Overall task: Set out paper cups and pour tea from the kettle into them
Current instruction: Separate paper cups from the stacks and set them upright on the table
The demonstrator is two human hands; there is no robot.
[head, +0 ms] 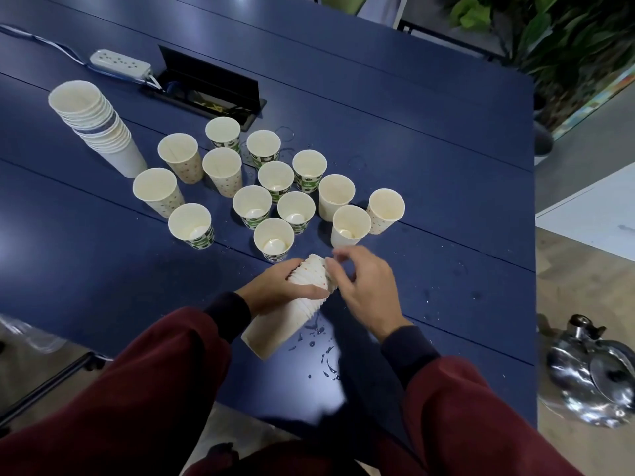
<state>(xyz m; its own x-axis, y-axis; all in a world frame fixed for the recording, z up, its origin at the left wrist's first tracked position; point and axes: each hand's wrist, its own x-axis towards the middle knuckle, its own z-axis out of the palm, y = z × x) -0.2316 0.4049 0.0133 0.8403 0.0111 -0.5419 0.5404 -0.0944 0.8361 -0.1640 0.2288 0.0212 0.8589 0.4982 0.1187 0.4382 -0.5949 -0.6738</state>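
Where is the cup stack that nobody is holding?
Look at the dark blue table, far left side. Just nearer than the white power strip stands a tall stack of nested paper cups, mouths up. The cups beside it stand singly, and the only other stack is held tilted in the left hand.

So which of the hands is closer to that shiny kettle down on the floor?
Right. The right hand is at the held cup stack's top, on the kettle's side; the left hand grips that stack, farther left.
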